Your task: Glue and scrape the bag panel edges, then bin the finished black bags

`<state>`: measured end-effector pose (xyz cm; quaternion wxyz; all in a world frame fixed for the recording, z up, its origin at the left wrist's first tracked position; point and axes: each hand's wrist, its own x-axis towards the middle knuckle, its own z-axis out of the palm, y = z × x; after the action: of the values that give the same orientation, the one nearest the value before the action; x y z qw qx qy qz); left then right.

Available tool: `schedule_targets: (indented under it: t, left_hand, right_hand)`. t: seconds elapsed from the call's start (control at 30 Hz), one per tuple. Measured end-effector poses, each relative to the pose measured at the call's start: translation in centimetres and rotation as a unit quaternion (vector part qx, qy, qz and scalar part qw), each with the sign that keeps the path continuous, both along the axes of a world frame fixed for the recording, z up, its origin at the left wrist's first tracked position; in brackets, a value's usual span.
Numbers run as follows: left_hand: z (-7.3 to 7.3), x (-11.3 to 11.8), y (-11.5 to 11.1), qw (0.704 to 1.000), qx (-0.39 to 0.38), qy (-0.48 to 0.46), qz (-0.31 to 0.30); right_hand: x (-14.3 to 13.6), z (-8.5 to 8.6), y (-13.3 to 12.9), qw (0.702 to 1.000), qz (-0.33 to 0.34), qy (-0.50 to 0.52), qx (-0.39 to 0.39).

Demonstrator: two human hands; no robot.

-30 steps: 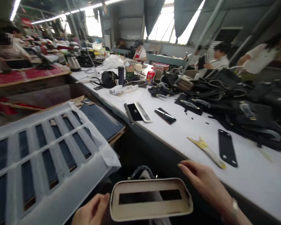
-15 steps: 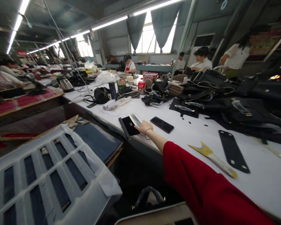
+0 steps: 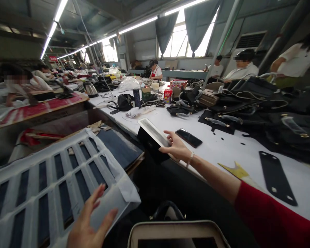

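My right hand (image 3: 174,146) pinches the near end of a flat panel with a white rim and a grey middle (image 3: 155,132). A black piece (image 3: 148,143) hangs beneath this panel, tilted at the table's edge. I cannot make out whether the two are joined. Low at the left, my left hand (image 3: 90,220) is empty with its fingers spread, in front of a white slatted tray (image 3: 54,186). Between my arms, at the bottom, is a bag with a pale rim (image 3: 181,225) and a dark handle (image 3: 167,206).
A phone (image 3: 188,137) lies right of my right hand on the white table (image 3: 212,165). Beyond it are a yellow-ended tool (image 3: 235,170), a black strip with metal fittings (image 3: 277,177) and piled black bag parts (image 3: 260,100). Several people work farther back.
My right hand has lifted the white-rimmed panel and the black piece off the tabletop and tilted them. My left hand has come into view at the lower left. The view has turned left.
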<state>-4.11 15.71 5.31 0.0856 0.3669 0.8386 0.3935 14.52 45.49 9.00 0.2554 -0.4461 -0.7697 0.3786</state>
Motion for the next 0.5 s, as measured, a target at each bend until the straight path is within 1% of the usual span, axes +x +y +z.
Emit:
schedule_targets:
  t: [0.07, 0.13, 0.17, 0.2, 0.23, 0.3, 0.33, 0.37, 0.43, 0.5]
  left_hand:
    - [3.7, -0.1, 2.6, 0.995, 0.031, 0.076, -0.058]
    - [7.0, -0.3, 5.1, 0.984, 0.080, 0.125, -0.096]
    - [8.3, -0.4, 6.0, 0.979, 0.097, 0.138, -0.119]
    - [9.3, -0.4, 6.7, 0.974, 0.109, 0.129, -0.150]
    - [10.0, -0.3, 7.1, 0.970, 0.097, 0.083, -0.205]
    - [10.7, 0.0, 7.0, 0.949, 0.066, 0.000, -0.307]
    - [10.8, 0.3, 6.6, 0.939, 0.055, -0.016, -0.340]
    - [10.8, 0.8, 6.0, 0.932, 0.051, -0.007, -0.358]
    - [10.5, 1.7, 4.6, 0.928, 0.058, 0.057, -0.362]
    - [10.1, 2.7, 3.2, 0.922, 0.060, 0.107, -0.367]
  right_hand:
    - [1.9, 1.5, -3.5, 0.997, 0.062, 0.046, 0.008]
    - [3.9, 2.9, -6.5, 0.985, 0.134, 0.108, 0.011]
    - [4.9, 3.6, -7.8, 0.976, 0.169, 0.135, 0.012]
    - [6.0, 4.2, -9.0, 0.968, 0.199, 0.152, 0.015]
    - [7.0, 4.8, -10.0, 0.962, 0.222, 0.156, 0.024]
    - [9.0, 5.7, -11.5, 0.959, 0.245, 0.134, 0.053]
    - [9.9, 6.0, -12.2, 0.960, 0.249, 0.110, 0.069]
    - [10.8, 6.2, -12.7, 0.961, 0.248, 0.084, 0.085]
    - [12.3, 6.2, -13.6, 0.964, 0.241, 0.045, 0.099]
    - [13.4, 5.9, -14.5, 0.968, 0.228, 0.039, 0.094]
